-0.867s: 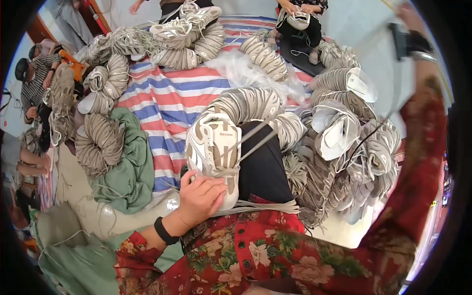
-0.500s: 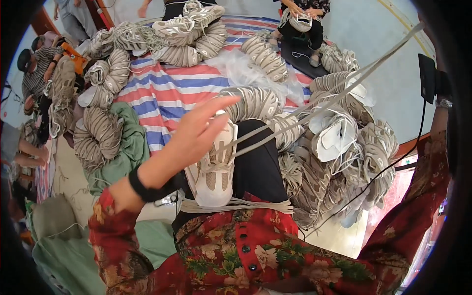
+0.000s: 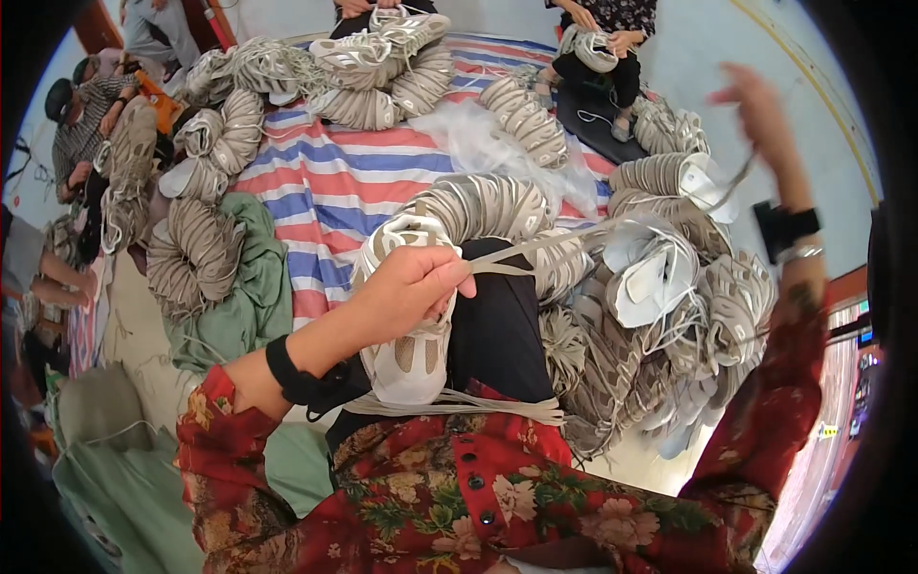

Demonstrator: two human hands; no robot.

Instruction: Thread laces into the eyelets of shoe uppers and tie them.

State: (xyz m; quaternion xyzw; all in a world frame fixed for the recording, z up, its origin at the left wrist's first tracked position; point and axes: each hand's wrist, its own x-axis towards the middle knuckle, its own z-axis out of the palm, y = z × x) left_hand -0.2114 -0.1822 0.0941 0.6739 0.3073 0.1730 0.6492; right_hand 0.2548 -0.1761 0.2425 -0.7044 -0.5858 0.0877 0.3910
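A beige-and-white sneaker (image 3: 406, 368) rests on my dark-trousered lap, its toe toward me. Over its lacing area, my left hand (image 3: 411, 292) is closed in a pinch on a flat beige shoelace (image 3: 507, 256). The shoelace stretches off to the right in a loose, blurred line. My right hand (image 3: 770, 120) is raised at the upper right, one finger stretched out. Motion smears it, and a strand of lace trails up to its lower side; whether the fingers grip it is unclear. A bunch of beige laces (image 3: 478, 408) lies across my lap.
Bundled shoes (image 3: 488, 206) curve just beyond my knees, and a large pile (image 3: 622, 364) stands at my right. Striped sheeting (image 3: 325, 177) covers the floor ahead, with clear plastic (image 3: 459, 134) on it. Green cloth (image 3: 244, 277) lies left. Co-workers sit around, one holding a shoe (image 3: 591, 48).
My left hand has gone from spread fingers to a pinch on the shoelace. My right hand has come into view at the upper right, and the taut lace has dropped and slackened.
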